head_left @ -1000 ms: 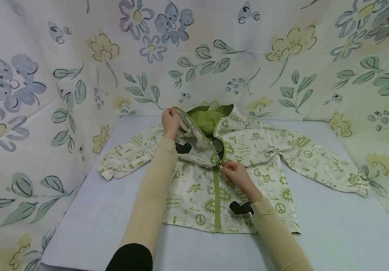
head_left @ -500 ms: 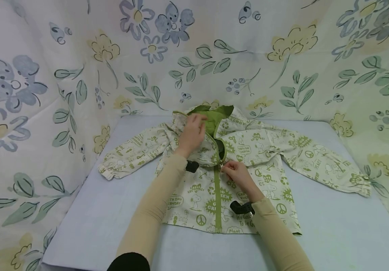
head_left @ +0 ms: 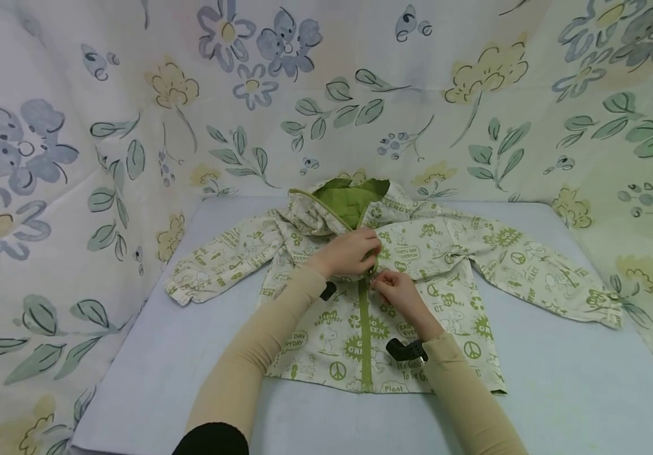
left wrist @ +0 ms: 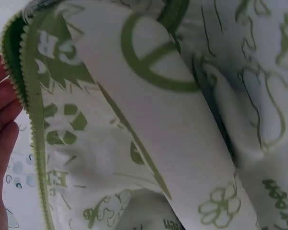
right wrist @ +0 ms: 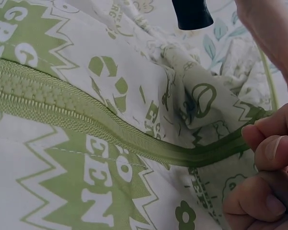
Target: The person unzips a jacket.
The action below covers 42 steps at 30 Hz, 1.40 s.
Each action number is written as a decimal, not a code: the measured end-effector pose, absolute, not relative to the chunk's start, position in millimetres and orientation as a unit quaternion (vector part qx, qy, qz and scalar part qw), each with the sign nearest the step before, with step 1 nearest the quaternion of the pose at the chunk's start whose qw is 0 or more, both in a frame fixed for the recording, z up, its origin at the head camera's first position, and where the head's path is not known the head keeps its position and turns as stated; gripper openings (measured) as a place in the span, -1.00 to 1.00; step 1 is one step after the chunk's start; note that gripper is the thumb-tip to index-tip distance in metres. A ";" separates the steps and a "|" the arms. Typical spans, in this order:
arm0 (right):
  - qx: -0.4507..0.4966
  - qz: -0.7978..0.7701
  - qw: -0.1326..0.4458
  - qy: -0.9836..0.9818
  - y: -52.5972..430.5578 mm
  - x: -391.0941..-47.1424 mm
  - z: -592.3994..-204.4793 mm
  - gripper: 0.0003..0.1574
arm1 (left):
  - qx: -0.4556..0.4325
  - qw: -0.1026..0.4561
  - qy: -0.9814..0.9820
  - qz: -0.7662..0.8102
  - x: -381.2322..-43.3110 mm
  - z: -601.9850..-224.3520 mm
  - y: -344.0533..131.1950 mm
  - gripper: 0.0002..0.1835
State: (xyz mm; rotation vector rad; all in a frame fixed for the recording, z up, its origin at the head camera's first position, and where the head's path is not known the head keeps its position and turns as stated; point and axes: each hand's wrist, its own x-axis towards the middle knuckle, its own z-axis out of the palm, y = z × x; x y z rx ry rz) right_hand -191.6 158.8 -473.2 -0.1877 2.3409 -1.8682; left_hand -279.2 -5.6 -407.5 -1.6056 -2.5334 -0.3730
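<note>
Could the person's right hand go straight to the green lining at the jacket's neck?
Probably not straight: the left hand lies across the direct path, and the right hand is occupied at the zipper. The green lining itself shows openly, so going around might work.

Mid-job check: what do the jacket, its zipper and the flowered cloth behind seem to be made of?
Jacket: matte printed fabric, perhaps cotton or a blend; it creases softly.
Zipper: likely plastic teeth, chunky and green, on fabric tape with a ribbed weave.
Flowered cloth: matte printed fabric, hanging in soft folds; fibre unclear.
</note>
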 end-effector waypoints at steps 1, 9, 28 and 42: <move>-0.060 -0.622 0.071 0.777 158.6 -191.4 -473.2 -0.63 | -0.530 0.055 -0.838 -0.117 -279.6 -407.6 -6.3 -0.85; -0.061 -0.627 0.077 0.773 158.4 -190.1 -471.6 -0.64 | -0.530 0.077 -0.837 -0.110 -281.9 -418.4 -13.1 -0.92; -0.055 -0.623 0.073 0.777 158.5 -191.2 -472.6 -0.58 | -0.563 0.056 -0.821 -0.073 -277.9 -430.2 -26.0 -0.80; -0.049 -0.636 0.063 0.768 157.3 -191.5 -472.1 -0.68 | -0.585 0.106 -0.799 -0.091 -275.9 -422.5 -30.0 -0.90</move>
